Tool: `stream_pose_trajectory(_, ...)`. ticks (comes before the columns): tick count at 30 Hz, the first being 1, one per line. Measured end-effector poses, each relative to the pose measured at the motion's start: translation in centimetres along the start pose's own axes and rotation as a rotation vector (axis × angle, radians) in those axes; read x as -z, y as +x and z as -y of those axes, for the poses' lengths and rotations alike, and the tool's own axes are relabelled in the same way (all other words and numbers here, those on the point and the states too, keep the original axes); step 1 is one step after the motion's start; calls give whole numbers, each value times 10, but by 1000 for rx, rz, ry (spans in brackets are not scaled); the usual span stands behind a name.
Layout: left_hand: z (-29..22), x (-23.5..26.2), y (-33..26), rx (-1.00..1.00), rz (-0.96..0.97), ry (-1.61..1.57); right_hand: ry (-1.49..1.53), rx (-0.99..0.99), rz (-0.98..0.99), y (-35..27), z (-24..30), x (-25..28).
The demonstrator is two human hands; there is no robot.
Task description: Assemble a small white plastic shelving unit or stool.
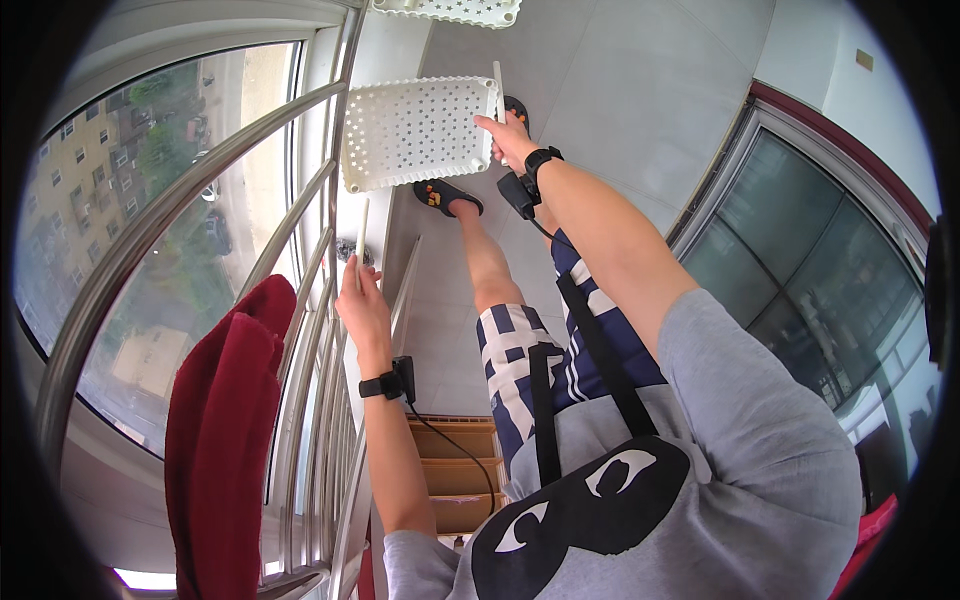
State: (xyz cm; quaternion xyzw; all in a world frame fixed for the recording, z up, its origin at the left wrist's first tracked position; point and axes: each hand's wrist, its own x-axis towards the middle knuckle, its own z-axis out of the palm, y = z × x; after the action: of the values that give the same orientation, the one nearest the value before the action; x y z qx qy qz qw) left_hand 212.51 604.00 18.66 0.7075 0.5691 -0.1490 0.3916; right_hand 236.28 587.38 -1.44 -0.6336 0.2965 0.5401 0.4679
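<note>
A white plastic shelf tray (420, 130) with star-shaped holes is in front of me, beside the window railing. My right hand (508, 142) is closed around a thin white rod (498, 85) at the tray's right edge; whether the rod is fixed to the tray I cannot tell. Nearer to me and lower on the left, my left hand (364, 305) pinches another white rod (363, 225), which points up toward the tray's near left corner. A grey, fuzzy round thing (347, 250) shows just behind the left fingers.
A metal railing (190, 175) runs along the window on my left, with a red cloth (225, 430) hung over it. A second white tray (450, 8) lies at the far edge. Brown shelving (455, 475) stands low by my legs. At right is a glass door (800, 240).
</note>
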Motion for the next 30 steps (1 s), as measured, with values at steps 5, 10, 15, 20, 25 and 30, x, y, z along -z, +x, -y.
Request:
stream_pose_trajectory(5,-33,0,-12,24,-30,-124,-138,15,143,3,1,-18)
stream_pose_trajectory(10,-47,-12,-23,44,34,12,-144,75,150,-9,-1,-26)
stream_pose_trajectory(15,-48,-21,-34,-124,135,165,-90,37,223,-43,-2,-28)
stream_pose_trajectory(20,-63,-18,-39,-35,186,62,70,83,270,-56,4,-25)
stream_pose_trajectory(25,-73,-17,-51,-43,137,-53,230,79,253,-53,2,-20)
stream_pose_trajectory(30,-91,-8,-64,-10,93,-65,226,54,253,-49,1,-16)
